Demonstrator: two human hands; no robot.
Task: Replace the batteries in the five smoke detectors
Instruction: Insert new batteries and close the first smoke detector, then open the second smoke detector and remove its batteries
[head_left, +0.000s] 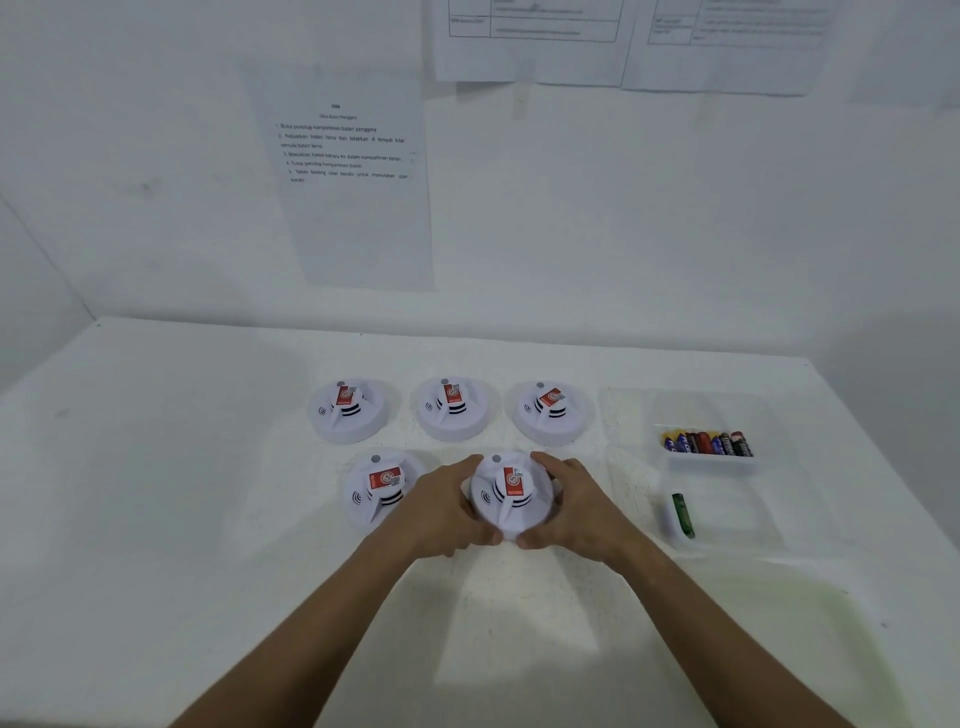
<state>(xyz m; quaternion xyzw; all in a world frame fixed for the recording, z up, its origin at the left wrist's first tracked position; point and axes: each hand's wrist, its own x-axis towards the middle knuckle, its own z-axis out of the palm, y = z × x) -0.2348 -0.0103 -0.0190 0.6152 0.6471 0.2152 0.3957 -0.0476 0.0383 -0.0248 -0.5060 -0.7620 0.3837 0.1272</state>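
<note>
Several round white smoke detectors with red labels lie on a white table (156, 493). Three form a back row: left (347, 410), middle (453, 408), right (551, 410). In the front row, one detector (382, 488) lies at the left. The other front detector (511, 493) is gripped from both sides: my left hand (447, 514) wraps its left edge and my right hand (576, 512) its right edge. A clear tray (709, 460) at the right holds several batteries (707, 443). A green battery (682, 514) lies in a second clear tray nearer to me.
White walls stand behind the table and to its left. An instruction sheet (348, 176) and other printed papers (623, 41) are taped to the back wall. The table's right edge runs diagonally past the trays.
</note>
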